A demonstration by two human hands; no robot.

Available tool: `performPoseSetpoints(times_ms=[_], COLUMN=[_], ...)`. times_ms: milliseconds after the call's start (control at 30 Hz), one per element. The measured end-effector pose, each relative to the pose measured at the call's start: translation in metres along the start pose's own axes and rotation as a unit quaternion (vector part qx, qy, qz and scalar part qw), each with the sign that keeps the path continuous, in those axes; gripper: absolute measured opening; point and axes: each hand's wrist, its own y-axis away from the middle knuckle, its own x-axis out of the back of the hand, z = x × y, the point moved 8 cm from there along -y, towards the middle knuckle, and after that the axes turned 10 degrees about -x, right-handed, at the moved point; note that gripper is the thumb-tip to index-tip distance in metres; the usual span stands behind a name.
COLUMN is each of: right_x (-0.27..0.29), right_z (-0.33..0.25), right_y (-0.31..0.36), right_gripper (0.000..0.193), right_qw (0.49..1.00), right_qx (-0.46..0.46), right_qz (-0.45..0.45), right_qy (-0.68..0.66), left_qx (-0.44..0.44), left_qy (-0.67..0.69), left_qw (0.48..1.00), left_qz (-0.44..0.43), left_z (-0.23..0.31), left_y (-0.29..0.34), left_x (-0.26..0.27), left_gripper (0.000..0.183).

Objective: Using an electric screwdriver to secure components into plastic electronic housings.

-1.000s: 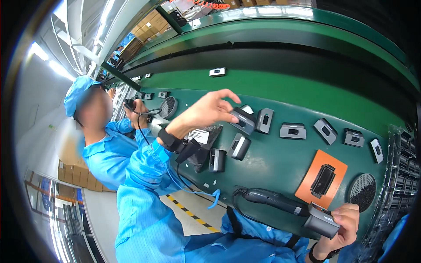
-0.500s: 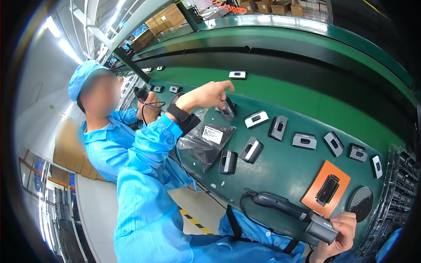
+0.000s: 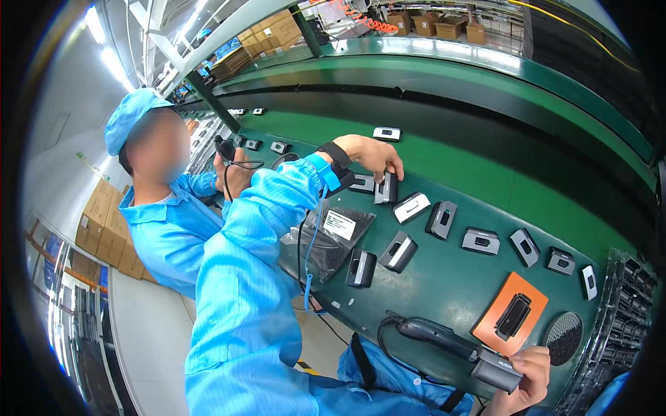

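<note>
My left hand (image 3: 374, 156) reaches across the green bench, its fingers closed over the top of a dark grey housing (image 3: 386, 190). Another grey housing (image 3: 362, 183) stands just left of it, partly behind my wrist. At the lower right, my right hand (image 3: 531, 380) grips the end of a dark grey block-shaped housing (image 3: 496, 371). A black corded tool shaped like an electric screwdriver (image 3: 437, 335) runs up to this housing; whether my right hand also holds it is hidden. Several similar housings, such as a silver-faced one (image 3: 412, 207), are spread between my hands.
An orange fixture block (image 3: 494, 331) with a black insert and a round dish of small dark parts (image 3: 563, 340) lie near my right hand. Black trays (image 3: 610, 326) line the right edge. A labelled plastic bag (image 3: 322, 253) lies left; a co-worker (image 3: 166, 215) in blue holds a black tool.
My left hand has moved right along the row, and a grey housing now shows at its left. My right hand keeps its grip. The whole view has shifted slightly.
</note>
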Motion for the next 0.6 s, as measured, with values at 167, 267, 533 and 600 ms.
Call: performPoseSetpoints(times_ms=[167, 267, 533, 600], right_x=[0.003, 0.016, 0.017, 0.020], right_z=[0.000, -0.002, 0.037, 0.054], right_y=[0.005, 0.009, 0.014, 0.015], right_gripper=[0.016, 0.016, 0.015, 0.012], right_qw=[1.000, 1.000, 0.995, 0.977], right_qx=[-0.004, 0.019, -0.048, -0.142], right_qz=[-0.002, -0.003, 0.084, 0.159], right_qy=[-0.001, 0.010, -0.002, -0.032], left_qx=[0.006, -0.006, -0.288, -0.314], left_qy=[0.004, -0.013, -0.026, 0.086], left_qw=[1.000, 0.990, 0.895, 0.895], left_qz=[0.022, 0.141, 0.339, 0.305], left_z=[0.005, 0.003, 0.265, 0.304], left_y=[0.011, 0.031, 0.115, 0.108], left_x=[-0.003, 0.021, -0.098, -0.146], left_gripper=[0.063, 0.059, 0.035, 0.045])
